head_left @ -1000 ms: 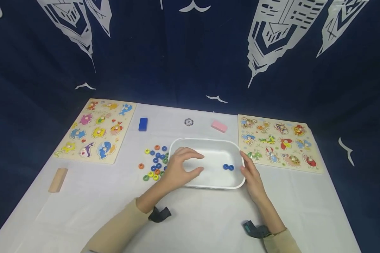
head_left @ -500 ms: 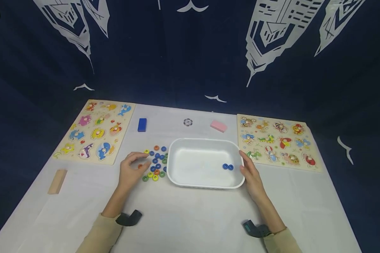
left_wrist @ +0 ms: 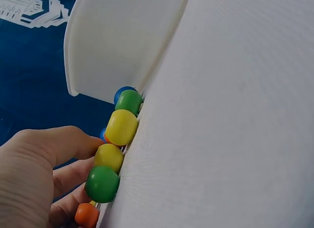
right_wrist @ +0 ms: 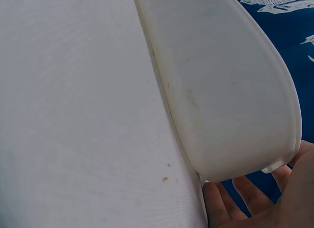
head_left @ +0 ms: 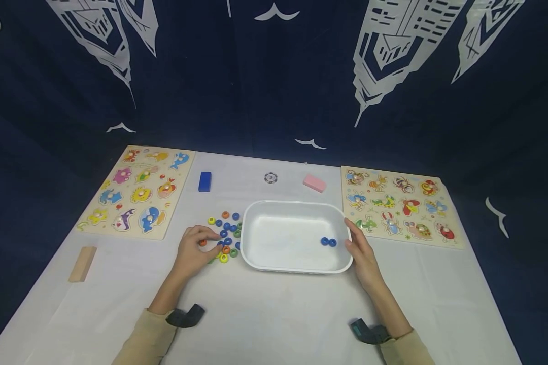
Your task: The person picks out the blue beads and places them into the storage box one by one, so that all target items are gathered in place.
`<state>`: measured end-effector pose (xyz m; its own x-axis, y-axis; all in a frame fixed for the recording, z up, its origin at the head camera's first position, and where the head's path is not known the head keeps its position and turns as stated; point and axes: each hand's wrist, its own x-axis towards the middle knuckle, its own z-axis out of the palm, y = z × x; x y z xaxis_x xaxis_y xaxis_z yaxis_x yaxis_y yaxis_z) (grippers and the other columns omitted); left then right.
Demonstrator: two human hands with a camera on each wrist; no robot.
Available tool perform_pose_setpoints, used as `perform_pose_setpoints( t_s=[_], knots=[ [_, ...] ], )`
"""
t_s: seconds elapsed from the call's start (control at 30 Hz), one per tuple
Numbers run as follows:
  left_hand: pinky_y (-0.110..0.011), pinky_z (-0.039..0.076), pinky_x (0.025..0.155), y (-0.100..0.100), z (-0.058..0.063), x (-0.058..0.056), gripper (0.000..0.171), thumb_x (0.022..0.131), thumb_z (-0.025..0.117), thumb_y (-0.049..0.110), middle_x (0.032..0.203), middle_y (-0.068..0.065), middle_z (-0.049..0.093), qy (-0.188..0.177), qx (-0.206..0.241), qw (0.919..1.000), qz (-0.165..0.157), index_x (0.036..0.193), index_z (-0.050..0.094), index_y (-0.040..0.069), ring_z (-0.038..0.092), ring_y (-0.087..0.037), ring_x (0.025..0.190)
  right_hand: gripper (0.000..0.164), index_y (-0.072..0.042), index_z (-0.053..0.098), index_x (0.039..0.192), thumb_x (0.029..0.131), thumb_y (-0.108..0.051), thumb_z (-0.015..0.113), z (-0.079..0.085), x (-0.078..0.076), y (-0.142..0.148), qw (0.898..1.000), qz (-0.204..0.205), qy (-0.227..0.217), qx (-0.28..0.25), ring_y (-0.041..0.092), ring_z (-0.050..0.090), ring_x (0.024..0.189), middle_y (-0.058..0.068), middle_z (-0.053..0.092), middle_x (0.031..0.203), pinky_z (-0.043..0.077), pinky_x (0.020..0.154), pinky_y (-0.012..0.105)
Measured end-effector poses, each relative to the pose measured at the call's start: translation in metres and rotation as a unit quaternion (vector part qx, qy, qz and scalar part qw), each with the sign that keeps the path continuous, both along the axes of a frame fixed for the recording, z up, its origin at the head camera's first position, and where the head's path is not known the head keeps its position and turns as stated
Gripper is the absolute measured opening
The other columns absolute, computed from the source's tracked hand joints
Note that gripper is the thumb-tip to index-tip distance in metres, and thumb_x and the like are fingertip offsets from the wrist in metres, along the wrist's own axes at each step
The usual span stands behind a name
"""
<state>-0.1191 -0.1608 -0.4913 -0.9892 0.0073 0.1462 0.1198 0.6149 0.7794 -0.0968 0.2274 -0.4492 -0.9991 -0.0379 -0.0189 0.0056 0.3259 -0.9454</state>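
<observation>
My left hand (head_left: 194, 253) reaches into the loose beads with its thumb and index finger bent around a blue bead (head_left: 220, 244). Whether they pinch it cannot be told. In the left wrist view, a yellow bead (left_wrist: 109, 157) and a green bead (left_wrist: 102, 184) stand in front of the fingertips and hide them. My right hand (head_left: 366, 261) holds the right end of a white plastic tray (head_left: 297, 271), digits at its rim. The right wrist view has fingers (right_wrist: 250, 196) against the tray's outer wall. Two blue beads (head_left: 329, 242) lie inside the tray, near its right end.
Wooden peg puzzles lie left (head_left: 141, 192) and right (head_left: 402, 207) on the white-covered table. A blue block (head_left: 205, 182), a round chip (head_left: 271, 178) and a pink block (head_left: 314, 183) line the back. A wooden block (head_left: 82, 264) is far left. Behind hangs a dark curtain (head_left: 246, 76).
My left hand has left the space over the tray and moved left to the beads, then slightly down and right among them. My right hand has stayed at the tray.
</observation>
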Motion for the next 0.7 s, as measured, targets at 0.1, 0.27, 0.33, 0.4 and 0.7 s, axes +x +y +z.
perform_pose_setpoints(
  t_s=[0.1,0.27,0.33,0.4,0.7],
  knots=[
    [-0.034,0.037,0.079,0.001,0.001,0.000,0.021,0.066,0.075,0.018,0.094,0.003,0.055,-0.001,-0.005,1.0000,-0.006,0.085,0.070,0.013,0.040,-0.014,0.095,0.047,-0.019,0.025,0.139,0.093,-0.016,0.036,0.000,0.000,0.000,1.000,0.000,0.002,-0.001,0.019,0.009,0.136,0.003,0.014,0.149,0.017,0.107,0.025],
    [-0.034,0.037,0.080,0.002,0.004,0.000,0.018,0.068,0.073,0.018,0.093,0.003,0.056,-0.001,-0.011,0.9999,0.001,0.085,0.069,0.012,0.042,-0.015,0.095,0.047,-0.019,0.026,0.139,0.093,-0.016,0.037,-0.001,0.000,0.000,1.000,-0.001,0.000,-0.013,0.018,0.009,0.136,0.003,0.014,0.149,0.017,0.104,0.014],
    [-0.033,0.040,0.078,0.003,0.009,0.000,0.019,0.070,0.072,0.019,0.093,0.004,0.058,0.010,-0.004,0.9999,0.013,0.087,0.069,0.013,0.045,-0.013,0.093,0.047,-0.019,0.026,0.139,0.093,-0.015,0.037,-0.001,0.000,0.000,1.000,0.001,0.000,-0.017,0.019,0.009,0.136,0.003,0.013,0.149,0.017,0.103,0.013],
    [-0.031,0.043,0.075,0.006,0.018,0.000,0.020,0.071,0.072,0.020,0.090,0.005,0.060,0.036,0.014,0.9991,0.019,0.089,0.068,0.014,0.050,-0.011,0.088,0.048,-0.019,0.025,0.139,0.094,-0.015,0.037,-0.002,0.000,0.000,1.000,0.002,-0.002,-0.018,0.019,0.009,0.136,0.003,0.013,0.149,0.016,0.106,0.018],
    [-0.031,0.048,0.065,0.081,0.074,-0.013,0.019,0.074,0.070,0.019,0.073,0.004,0.062,0.120,0.106,0.9840,-0.078,0.091,0.067,0.012,0.055,-0.010,0.071,0.048,-0.018,0.025,0.140,0.093,-0.015,0.037,-0.002,0.000,0.000,1.000,0.005,0.003,-0.020,0.021,0.008,0.137,0.004,0.013,0.149,0.013,0.108,0.041]
  ],
)
